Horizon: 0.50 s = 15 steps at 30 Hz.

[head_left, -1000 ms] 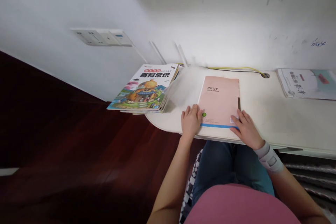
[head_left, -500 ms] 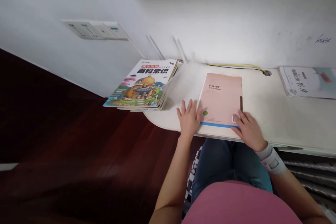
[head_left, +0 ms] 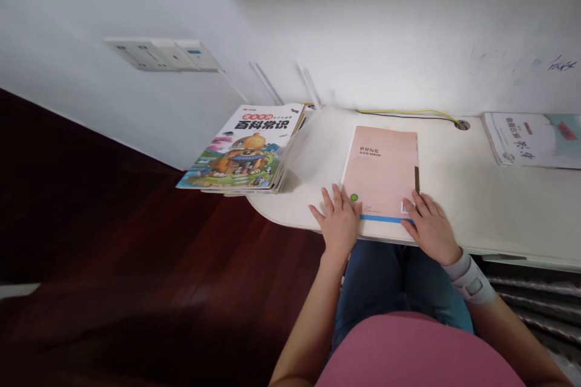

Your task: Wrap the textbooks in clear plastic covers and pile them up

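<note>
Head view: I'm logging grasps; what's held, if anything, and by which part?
No grip shows: left hand and right hand lie open on the rectangular pink paperback, at its lower corners.

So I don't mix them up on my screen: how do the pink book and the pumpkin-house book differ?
The pink book has a mostly plain cover; the pumpkin-house book has a colourful picture.
The pink book lies within the desk; the pumpkin-house book tops a stack jutting past its end.
Both hands touch the pink book, neither the pumpkin-house book.
Both books lie closed.

Head view, down across desk (head_left: pixel 476 205).
</note>
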Motion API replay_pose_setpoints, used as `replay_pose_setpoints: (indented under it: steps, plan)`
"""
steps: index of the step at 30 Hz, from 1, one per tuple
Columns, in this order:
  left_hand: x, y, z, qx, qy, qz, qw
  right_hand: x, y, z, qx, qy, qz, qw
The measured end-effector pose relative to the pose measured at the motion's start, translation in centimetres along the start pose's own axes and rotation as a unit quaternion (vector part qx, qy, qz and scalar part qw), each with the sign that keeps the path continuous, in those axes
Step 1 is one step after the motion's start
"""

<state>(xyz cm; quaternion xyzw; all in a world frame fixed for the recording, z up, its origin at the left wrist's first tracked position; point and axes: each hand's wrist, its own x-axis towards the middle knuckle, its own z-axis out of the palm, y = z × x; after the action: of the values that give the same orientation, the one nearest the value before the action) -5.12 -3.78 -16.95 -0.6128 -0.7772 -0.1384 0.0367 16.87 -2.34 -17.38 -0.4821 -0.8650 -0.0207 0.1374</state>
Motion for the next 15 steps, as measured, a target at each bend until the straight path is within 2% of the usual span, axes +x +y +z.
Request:
replay_pose_setpoints:
  steps: [6, 10, 12, 15]
  plan:
    - [-0.2, 0.3, 0.2, 0.012, 0.044, 0.02, 0.999, 0.1, -0.2, 0.0, 0.0, 0.013, -0.005, 1.0]
    - [-0.6, 1.7, -0.7, 0.001, 0.062, 0.057, 0.996, 0.1, -0.1, -0.2, 0.067, 0.031, 0.004, 0.997]
    - [-0.7, 3.3, -1.4, -0.038, 0.041, 0.11, 0.992, 0.0, 0.2, -0.4, 0.158, 0.067, 0.015, 0.985]
    - [-0.8, 6.5, -1.8, -0.127, -0.049, 0.258, 0.957, -0.4, 1.3, -0.8, 0.336, 0.135, 0.071, 0.93]
